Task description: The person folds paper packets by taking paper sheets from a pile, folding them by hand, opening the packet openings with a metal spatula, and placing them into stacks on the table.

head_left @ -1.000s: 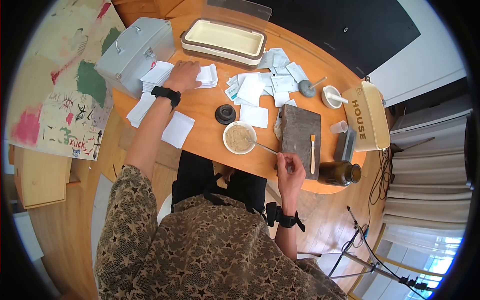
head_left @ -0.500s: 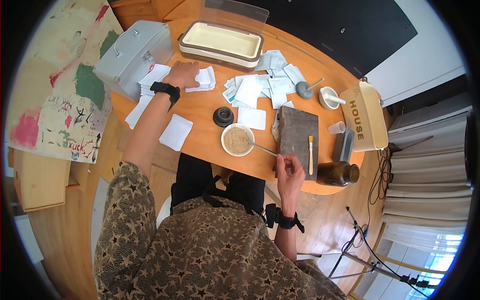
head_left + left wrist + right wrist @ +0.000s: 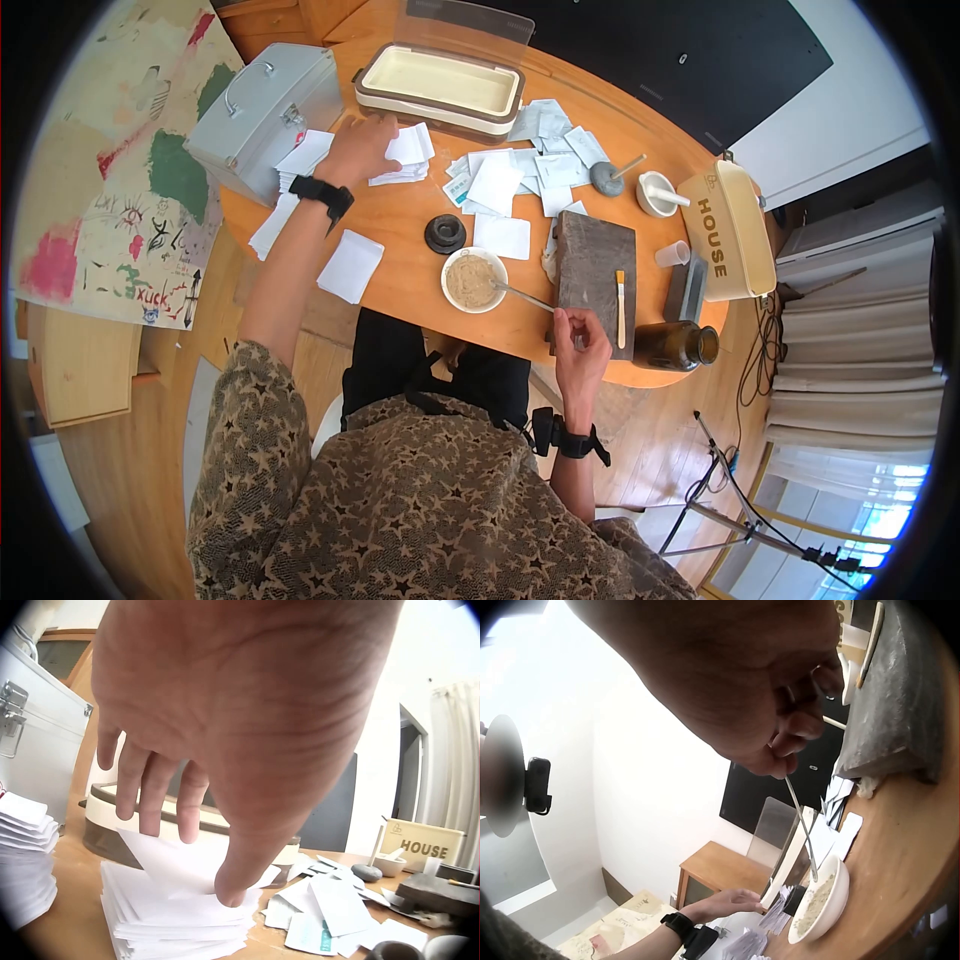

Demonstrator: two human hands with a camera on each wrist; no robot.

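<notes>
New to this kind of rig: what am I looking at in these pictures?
There's no robot here: a person works bare-handed. The wide picture comes from a head-worn camera looking down; the others are taken from the left and right wrists. On the table lie loose papers, a dark slab with a brush on it, and more. The right hand pinches a thin rod reaching into a bowl of beige mixture. The left hand is at a paper stack; whether it pinches a sheet is unclear.

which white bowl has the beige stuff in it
The bowl with the thin rod from the right hand in it; the other, a mortar by the HOUSE box, holds a white pestle.
</notes>
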